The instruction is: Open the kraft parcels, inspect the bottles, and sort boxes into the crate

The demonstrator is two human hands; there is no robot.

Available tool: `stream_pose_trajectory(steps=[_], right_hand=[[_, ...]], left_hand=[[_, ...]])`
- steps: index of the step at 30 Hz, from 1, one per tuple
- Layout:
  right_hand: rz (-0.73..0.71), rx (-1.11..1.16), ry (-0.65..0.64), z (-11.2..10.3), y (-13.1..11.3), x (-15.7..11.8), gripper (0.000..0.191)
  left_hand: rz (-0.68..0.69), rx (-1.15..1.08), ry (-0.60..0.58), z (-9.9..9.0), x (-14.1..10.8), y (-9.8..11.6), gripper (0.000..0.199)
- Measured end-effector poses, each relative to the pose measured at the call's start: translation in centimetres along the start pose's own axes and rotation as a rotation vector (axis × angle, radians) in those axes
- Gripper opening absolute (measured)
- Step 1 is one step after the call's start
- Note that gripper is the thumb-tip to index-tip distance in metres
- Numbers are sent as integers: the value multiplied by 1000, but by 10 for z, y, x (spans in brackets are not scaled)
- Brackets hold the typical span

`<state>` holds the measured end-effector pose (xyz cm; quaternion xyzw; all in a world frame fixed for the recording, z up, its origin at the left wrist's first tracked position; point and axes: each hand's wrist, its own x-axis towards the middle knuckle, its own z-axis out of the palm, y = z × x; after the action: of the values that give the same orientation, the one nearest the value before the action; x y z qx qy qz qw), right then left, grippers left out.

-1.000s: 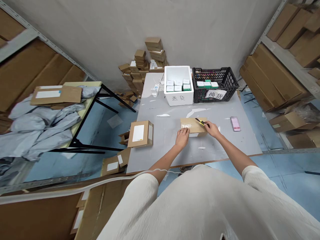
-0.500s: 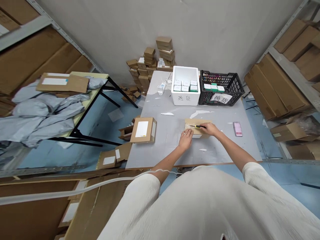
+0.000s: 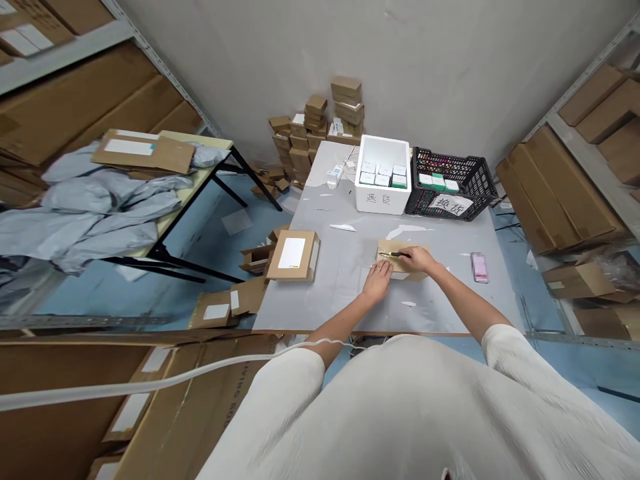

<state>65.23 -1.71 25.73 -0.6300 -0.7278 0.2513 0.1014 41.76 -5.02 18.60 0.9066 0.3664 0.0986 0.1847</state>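
Note:
On the grey-topped table, a small brown cardboard box (image 3: 397, 245) lies between my two hands. My left hand (image 3: 378, 279) grips its near left corner, with a ring on one finger. My right hand (image 3: 417, 259) is closed around a black and yellow utility knife (image 3: 395, 254). The knife's tip points left and lies over the taped left end of the box top. Part of the box is hidden under my fingers and right hand.
A larger labelled box (image 3: 306, 255) sits to the left. Behind stand a white foam bin (image 3: 383, 203) and a black crate (image 3: 425, 209), both holding small boxes. A phone (image 3: 479, 267) lies at right. Grey mailer bags (image 3: 80, 213) cover the side table.
The camera view has turned slightly, so most things sit further right. The knife stays at the left end of the box top, and both hands keep their places on the box.

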Motion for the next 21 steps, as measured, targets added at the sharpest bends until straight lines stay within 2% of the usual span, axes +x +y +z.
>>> stream_pose_trajectory(steps=[10,21], right_hand=[[-21,-40,-3,-1,-3,2,36],[-21,-366,-170,-22,-22,8,38]], left_hand=[[3,19,-16,-1,0,1,87],[13,125,-31,-3,0,3,80]])
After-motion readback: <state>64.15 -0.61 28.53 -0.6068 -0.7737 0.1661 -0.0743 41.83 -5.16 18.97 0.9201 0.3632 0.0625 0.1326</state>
